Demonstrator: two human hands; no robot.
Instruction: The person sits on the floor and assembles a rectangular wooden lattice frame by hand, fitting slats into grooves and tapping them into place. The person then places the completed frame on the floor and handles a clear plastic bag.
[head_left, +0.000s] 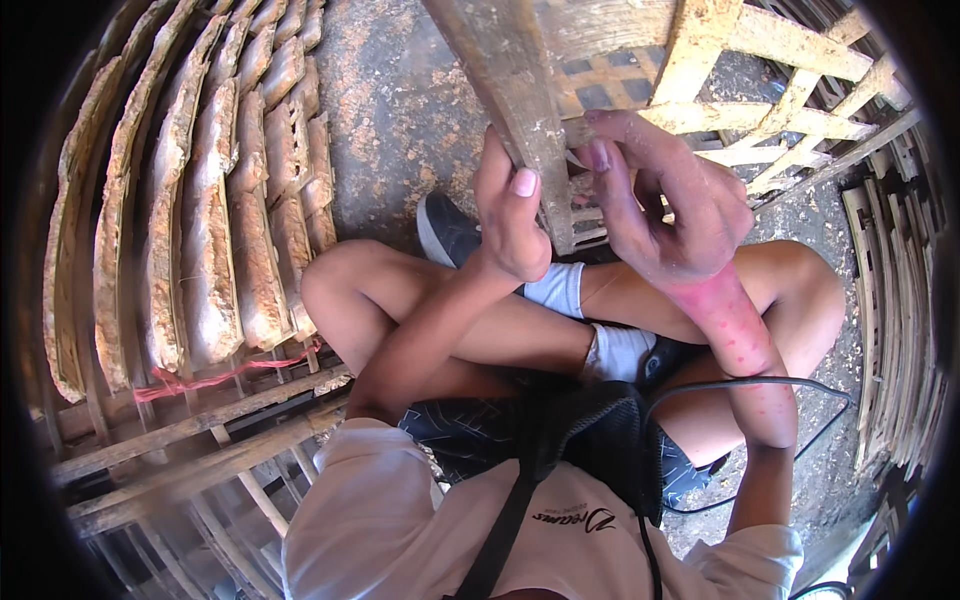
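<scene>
Slat (510, 90) upright at 12 o'clock, pinched by left hand (510, 215), thumb on front. Right hand (675, 205) curled at 1 o'clock, fingertips touching slat and lattice (770, 40); firm grasp unclear.

No packages, signs or screens were visible in the view. The only marking found was a small black printed logo (574, 519) on the chest of the person's white cotton shirt (380, 520), well below both hands and the wooden slat they gripped, beside the black shoulder strap. It was an elongated, slanted mark, black on white. No label was seen on any other object near the grip.
</scene>
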